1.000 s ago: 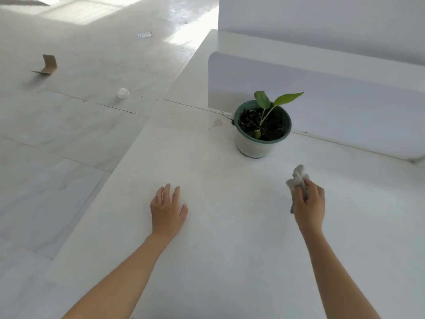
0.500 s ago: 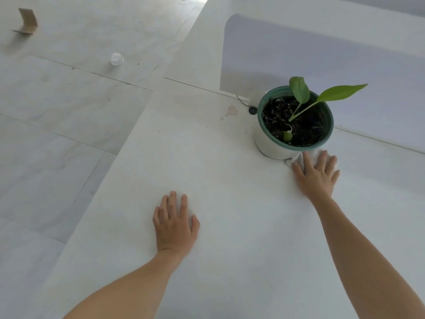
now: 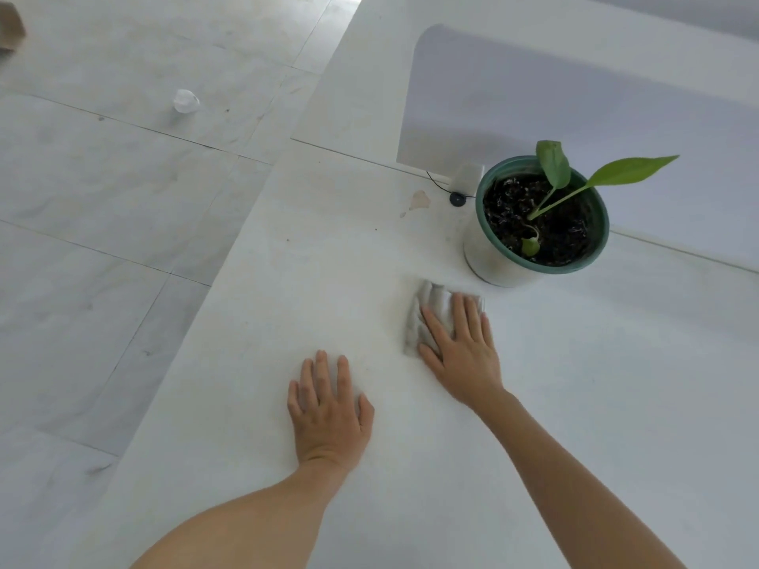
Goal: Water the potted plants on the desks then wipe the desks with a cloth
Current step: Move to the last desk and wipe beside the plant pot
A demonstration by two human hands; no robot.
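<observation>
1. The cloth [image 3: 429,310] is down flat on the bench [image 3: 595,404], pinned under the fingers of the right hand [image 3: 462,355]. Its crumpled grey edge shows past the fingertips and out on the thumb side.
2. The potted plant [image 3: 497,260] stands just beyond the cloth and a little to the right. It is near but not touching, with a strip of bare bench between them.
3. Half a second back, that right hand was tucked against the foot of the pot with the cloth nearly hidden beneath it. Now hand and cloth have swept away from the pot, leftward and back toward the person, and much more of the cloth is showing.
4. The left hand [image 3: 328,412] has kept its place on the bench through that sweep.
5. Right hand: palm down, fingers straight and slightly spread, pressing on the cloth rather than curling round it.
6. Left hand: palm down on bare bench with fingers straight, holding nothing. It sits nearer the person and to the left of the right hand, clear of the cloth.
7. Left of the pot there is a brownish stain [image 3: 419,199] on the bench and a small black disc [image 3: 457,199] with a thin wire, close by the foot of the divider panel [image 3: 534,96].
8. Out on the floor [image 3: 102,260] lies a crumpled white scrap [image 3: 185,101], well apart from the bench.
</observation>
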